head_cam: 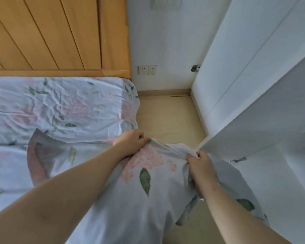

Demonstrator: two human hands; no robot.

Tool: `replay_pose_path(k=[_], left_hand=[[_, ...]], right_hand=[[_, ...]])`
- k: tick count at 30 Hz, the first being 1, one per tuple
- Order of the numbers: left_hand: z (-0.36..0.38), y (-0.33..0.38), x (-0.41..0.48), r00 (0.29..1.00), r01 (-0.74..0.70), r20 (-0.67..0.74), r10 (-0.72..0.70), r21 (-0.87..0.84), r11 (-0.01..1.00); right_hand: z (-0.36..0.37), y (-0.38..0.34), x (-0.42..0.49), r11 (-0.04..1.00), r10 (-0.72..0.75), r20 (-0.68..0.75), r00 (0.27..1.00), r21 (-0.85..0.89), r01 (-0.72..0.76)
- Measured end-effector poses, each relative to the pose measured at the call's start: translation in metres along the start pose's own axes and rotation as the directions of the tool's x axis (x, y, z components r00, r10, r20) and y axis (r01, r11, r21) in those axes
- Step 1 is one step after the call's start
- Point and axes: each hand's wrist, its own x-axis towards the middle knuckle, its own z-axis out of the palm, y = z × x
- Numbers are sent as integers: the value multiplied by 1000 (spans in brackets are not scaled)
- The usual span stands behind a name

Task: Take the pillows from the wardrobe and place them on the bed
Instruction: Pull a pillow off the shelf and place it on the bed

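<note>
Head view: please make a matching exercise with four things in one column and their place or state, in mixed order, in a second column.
Things:
1. pillow
2. headboard
3. wall sockets
4. wardrobe door

Place or state:
A. white, at the right edge
B. floral, gripped by the left hand and right hand
C. wooden, behind the bed
D. on the wall, low, beside the headboard

Pairs: 1-B, 2-C, 3-D, 4-A

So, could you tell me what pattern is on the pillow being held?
Pale white-blue with pink flower clusters and green leaves; the head view shows the pillow.
</note>
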Motion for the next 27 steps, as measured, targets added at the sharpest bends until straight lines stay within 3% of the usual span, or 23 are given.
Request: replay_pose_path(k=[9, 13, 16, 18, 22, 27], left_hand=[[-83, -92, 8, 976, 95, -192, -100, -36, 995], [-114, -136, 3, 920, 148, -367, -135, 7, 989], [-117, -171, -7, 871, 269, -435, -228, 34, 962], [-106, -196, -14, 850, 373, -412, -329, 30, 927], [-68, -225, -29, 850, 477, -198, -488, -103, 873], [-34, -231, -40, 817, 549, -85, -570, -187, 815]], right_hand=[[96, -76, -5, 995, -98, 115, 989, 30, 95], [146, -106, -9, 978, -206, 190, 960, 18, 207], [182, -117, -10, 964, -236, 301, 924, -46, 261], [209, -114, -10, 963, -155, 430, 889, -137, 234], [250, -94, -4, 944, 54, 618, 784, -287, 161], [264, -102, 4, 866, 74, 709, 702, -394, 307]])
